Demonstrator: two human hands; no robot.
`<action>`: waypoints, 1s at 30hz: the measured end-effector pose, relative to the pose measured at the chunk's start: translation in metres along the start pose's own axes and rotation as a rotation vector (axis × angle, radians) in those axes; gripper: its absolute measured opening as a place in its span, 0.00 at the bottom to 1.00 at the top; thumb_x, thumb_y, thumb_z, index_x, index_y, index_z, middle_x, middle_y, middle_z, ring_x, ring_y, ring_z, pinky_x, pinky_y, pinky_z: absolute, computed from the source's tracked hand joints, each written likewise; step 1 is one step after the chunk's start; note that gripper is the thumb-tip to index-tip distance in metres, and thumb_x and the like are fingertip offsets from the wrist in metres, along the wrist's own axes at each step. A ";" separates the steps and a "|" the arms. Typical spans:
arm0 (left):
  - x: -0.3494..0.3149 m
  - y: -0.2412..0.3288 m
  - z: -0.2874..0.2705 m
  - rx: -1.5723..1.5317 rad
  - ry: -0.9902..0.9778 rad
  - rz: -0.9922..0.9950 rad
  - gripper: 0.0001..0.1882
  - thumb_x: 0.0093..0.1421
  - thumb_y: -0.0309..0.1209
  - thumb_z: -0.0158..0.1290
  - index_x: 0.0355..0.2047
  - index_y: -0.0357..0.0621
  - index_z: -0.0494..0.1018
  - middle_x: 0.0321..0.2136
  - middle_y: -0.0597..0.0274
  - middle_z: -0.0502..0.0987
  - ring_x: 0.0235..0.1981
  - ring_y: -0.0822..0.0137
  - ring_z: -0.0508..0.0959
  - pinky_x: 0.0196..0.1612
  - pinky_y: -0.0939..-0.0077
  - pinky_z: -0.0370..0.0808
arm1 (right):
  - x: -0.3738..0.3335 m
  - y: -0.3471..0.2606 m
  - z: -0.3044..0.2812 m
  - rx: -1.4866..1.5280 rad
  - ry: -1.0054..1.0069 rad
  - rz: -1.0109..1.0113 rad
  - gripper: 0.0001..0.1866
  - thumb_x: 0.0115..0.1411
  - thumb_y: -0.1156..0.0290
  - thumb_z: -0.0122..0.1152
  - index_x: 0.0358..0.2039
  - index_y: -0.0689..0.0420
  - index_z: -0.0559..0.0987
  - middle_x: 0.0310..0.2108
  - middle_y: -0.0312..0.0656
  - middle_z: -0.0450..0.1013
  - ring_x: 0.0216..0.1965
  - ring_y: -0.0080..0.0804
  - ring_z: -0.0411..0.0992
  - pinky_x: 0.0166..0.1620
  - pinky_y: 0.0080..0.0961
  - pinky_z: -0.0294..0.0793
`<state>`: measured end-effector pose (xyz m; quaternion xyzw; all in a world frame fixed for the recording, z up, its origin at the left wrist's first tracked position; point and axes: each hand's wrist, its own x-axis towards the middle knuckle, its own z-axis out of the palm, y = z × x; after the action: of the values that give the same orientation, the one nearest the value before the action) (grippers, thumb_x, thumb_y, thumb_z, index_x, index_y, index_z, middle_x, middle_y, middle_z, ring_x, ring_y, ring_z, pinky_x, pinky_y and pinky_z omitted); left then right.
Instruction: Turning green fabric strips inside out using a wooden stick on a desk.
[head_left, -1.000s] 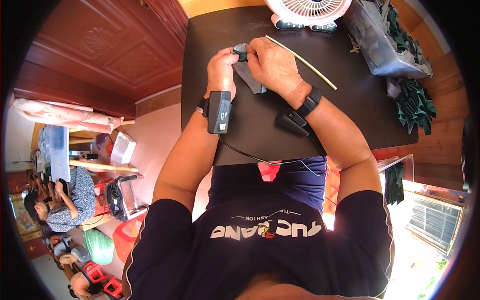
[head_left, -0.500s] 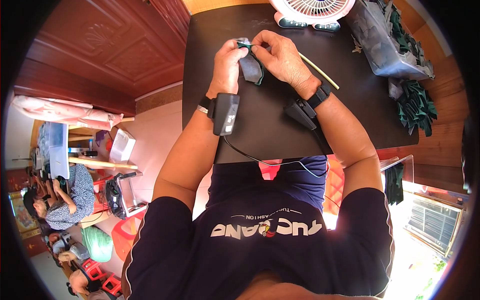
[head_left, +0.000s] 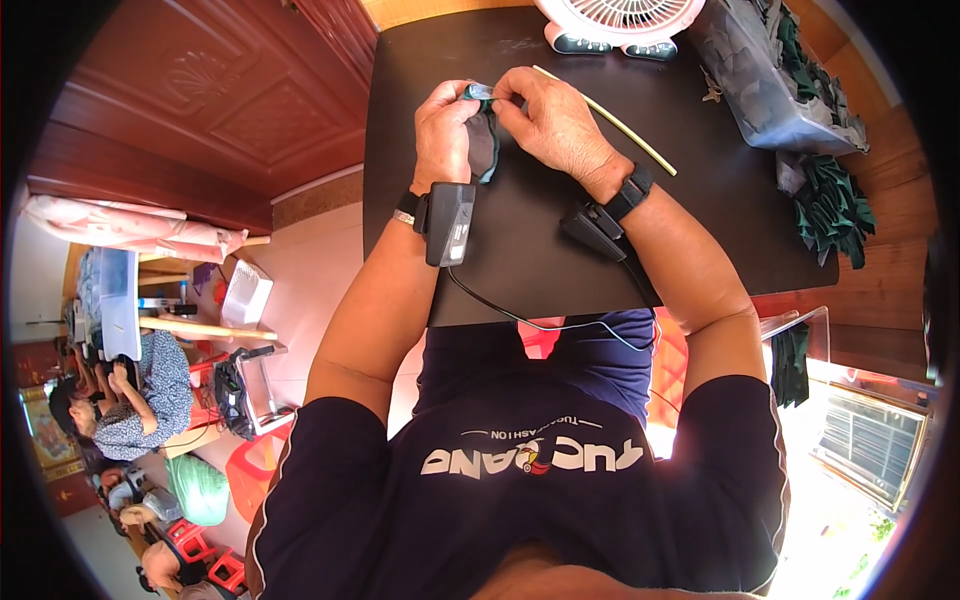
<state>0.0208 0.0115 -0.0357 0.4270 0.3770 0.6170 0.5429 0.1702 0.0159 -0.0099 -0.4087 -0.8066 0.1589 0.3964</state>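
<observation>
A small piece of cloth (head_left: 484, 145) is held up between the two hands, over the far half of the dark counter (head_left: 530, 235) and left of its middle. It is two-toned: a flat, matt grey face takes up most of the length that hangs down, with a dark green, almost black, edge along its right side. The upper end is bent over into a short fold of deep green, and a paler bluish-grey patch catches the light inside that fold. The hanging part is narrow and soft-looking, slightly curved, ending low beside the left wrist in a lighter bluish tip. Part of its left side is hidden by the palm. The left hand (head_left: 442, 135) grips the folded end, thumb and forefinger pressed together on it with the other fingers curled behind. The right hand (head_left: 548, 122) pinches with thumb and forefinger at the right edge of the same fold; whether something tiny sits between those fingertips is too small to tell. Just beyond the right hand a slim pale yellow-green stick (head_left: 620, 128) lies slantwise on the counter. At the right, a bunch of green cloth pieces (head_left: 838, 215) rests near a clear plastic tub (head_left: 745, 105) filled with similar green and grey scraps.
</observation>
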 end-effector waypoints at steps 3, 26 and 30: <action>0.004 -0.005 -0.004 -0.026 0.008 0.031 0.12 0.53 0.19 0.42 0.38 0.34 0.70 0.31 0.64 0.71 0.32 0.73 0.71 0.39 0.82 0.68 | -0.001 -0.002 0.004 0.033 -0.024 -0.028 0.06 0.52 0.70 0.57 0.29 0.59 0.74 0.27 0.44 0.72 0.29 0.42 0.72 0.33 0.34 0.70; -0.014 0.019 0.010 -0.290 -0.195 -0.374 0.13 0.50 0.29 0.46 0.33 0.35 0.73 0.32 0.61 0.75 0.37 0.67 0.73 0.45 0.74 0.66 | 0.004 0.013 0.001 -0.107 0.053 -0.055 0.04 0.53 0.71 0.56 0.30 0.57 0.74 0.26 0.43 0.72 0.31 0.42 0.73 0.34 0.32 0.72; -0.013 0.020 0.015 -0.256 -0.226 -0.331 0.12 0.51 0.29 0.46 0.34 0.36 0.72 0.31 0.61 0.75 0.36 0.67 0.73 0.43 0.74 0.68 | 0.006 0.019 -0.002 -0.029 0.085 -0.098 0.04 0.53 0.74 0.56 0.30 0.58 0.73 0.27 0.43 0.72 0.29 0.40 0.73 0.34 0.30 0.71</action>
<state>0.0288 -0.0038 -0.0130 0.3533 0.2974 0.5107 0.7252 0.1794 0.0324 -0.0165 -0.3808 -0.8102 0.1102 0.4317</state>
